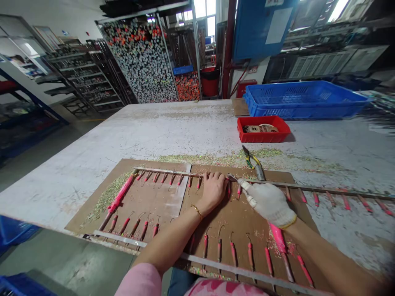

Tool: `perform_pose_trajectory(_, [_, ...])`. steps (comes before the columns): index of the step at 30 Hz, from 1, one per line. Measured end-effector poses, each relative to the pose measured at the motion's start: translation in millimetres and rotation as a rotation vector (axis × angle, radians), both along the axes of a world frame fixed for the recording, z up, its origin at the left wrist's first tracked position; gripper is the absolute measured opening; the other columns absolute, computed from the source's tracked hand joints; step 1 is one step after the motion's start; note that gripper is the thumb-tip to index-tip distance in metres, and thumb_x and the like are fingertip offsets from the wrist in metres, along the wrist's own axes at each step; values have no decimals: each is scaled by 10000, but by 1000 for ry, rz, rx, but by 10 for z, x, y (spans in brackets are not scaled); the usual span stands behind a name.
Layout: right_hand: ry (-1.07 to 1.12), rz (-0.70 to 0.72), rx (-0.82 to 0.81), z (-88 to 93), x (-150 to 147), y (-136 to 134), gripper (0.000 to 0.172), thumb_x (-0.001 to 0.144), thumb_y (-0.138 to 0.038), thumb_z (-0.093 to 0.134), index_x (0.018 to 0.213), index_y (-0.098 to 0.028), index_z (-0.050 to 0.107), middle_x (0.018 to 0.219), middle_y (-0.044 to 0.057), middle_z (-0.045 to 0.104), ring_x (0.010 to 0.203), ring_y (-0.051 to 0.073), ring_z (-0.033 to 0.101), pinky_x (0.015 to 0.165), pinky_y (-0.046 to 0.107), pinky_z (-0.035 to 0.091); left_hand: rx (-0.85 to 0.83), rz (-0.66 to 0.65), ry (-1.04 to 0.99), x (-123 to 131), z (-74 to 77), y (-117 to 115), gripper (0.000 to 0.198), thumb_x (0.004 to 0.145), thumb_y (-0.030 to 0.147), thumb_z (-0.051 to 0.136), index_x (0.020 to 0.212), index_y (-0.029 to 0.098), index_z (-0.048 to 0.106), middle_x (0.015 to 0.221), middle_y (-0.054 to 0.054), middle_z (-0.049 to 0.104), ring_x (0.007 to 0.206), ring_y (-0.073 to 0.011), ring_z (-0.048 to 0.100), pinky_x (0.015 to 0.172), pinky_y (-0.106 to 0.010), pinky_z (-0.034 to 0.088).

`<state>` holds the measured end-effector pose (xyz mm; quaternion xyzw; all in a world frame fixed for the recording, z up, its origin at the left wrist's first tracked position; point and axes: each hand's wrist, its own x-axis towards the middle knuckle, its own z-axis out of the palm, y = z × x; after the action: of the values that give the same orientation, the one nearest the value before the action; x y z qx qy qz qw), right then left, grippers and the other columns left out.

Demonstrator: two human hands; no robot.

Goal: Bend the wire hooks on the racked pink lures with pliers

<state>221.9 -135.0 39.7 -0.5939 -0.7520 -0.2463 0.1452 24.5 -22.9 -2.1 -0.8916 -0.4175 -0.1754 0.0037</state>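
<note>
A metal frame lies in front of me, with a long far bar [163,170], a near bar [216,264] and rows of small hooks [250,253] with pink coating on their shanks. My bare left hand [214,189] is closed over the far bar, fingers curled, pressing on it. My right hand [268,203], in a white glove, grips a small metal tool [232,177] whose tip touches the bar just right of my left fingers. The glove hides most of that tool. A thick pink-coated rod [121,193] joins the bars at left, another pink-coated rod [279,240] at right.
Brown cardboard [173,201] under the frame is strewn with coating flakes. Pliers [251,158] with yellow-black handles lie beyond the bar. Behind stand a red tray [263,135] and a blue crate [308,111] on the white table [101,139]. A rack of bundled bars [142,61] stands farther back.
</note>
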Motion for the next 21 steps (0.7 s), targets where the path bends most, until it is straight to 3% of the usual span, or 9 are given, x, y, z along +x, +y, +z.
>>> perform_pose_trajectory(4, [82, -187, 179, 23, 19, -17, 427, 1001, -362, 519, 1344, -205, 719, 641, 27, 614, 609, 158, 474, 623, 349, 225, 9, -8, -3, -2, -4, -2, 253, 1084, 332, 466, 996, 206, 666, 1061, -76, 704, 1047, -249, 625, 1122, -512, 332])
perform_pose_trajectory(9, [33, -36, -84, -50, 34, 0, 417, 983, -273, 507, 1344, -285, 715, 666, -1, 659, 586, 145, 492, 610, 348, 241, -6, -3, -12, -10, 11, -3, 254, 1087, 320, 454, 994, 208, 662, 1060, -71, 710, 1047, -246, 624, 1107, -496, 345])
perform_pose_trajectory(14, [114, -172, 187, -18, 50, -1, 401, 1017, -368, 519, 1332, -233, 727, 666, 18, 654, 619, 161, 524, 639, 328, 290, -7, -12, -23, -10, 10, 0, 264, 1088, 341, 456, 989, 217, 668, 1058, -66, 704, 1039, -238, 621, 1134, -496, 330])
perform_pose_trajectory(19, [58, -24, -63, -60, 22, 28, 402, 984, -256, 507, 1317, -289, 729, 689, 0, 683, 588, 150, 528, 599, 329, 277, -22, -6, -30, -10, -13, 10, 252, 1085, 325, 458, 1006, 216, 671, 1066, -68, 700, 1057, -235, 613, 1121, -484, 341])
perform_pose_trajectory(21, [121, -88, 12, -57, 54, 27, 375, 1009, -304, 506, 1300, -277, 741, 703, 3, 694, 605, 153, 552, 615, 320, 315, -24, -15, -35, -15, -19, 18, 245, 1082, 330, 472, 1002, 218, 675, 1068, -61, 704, 1066, -232, 612, 1135, -486, 328])
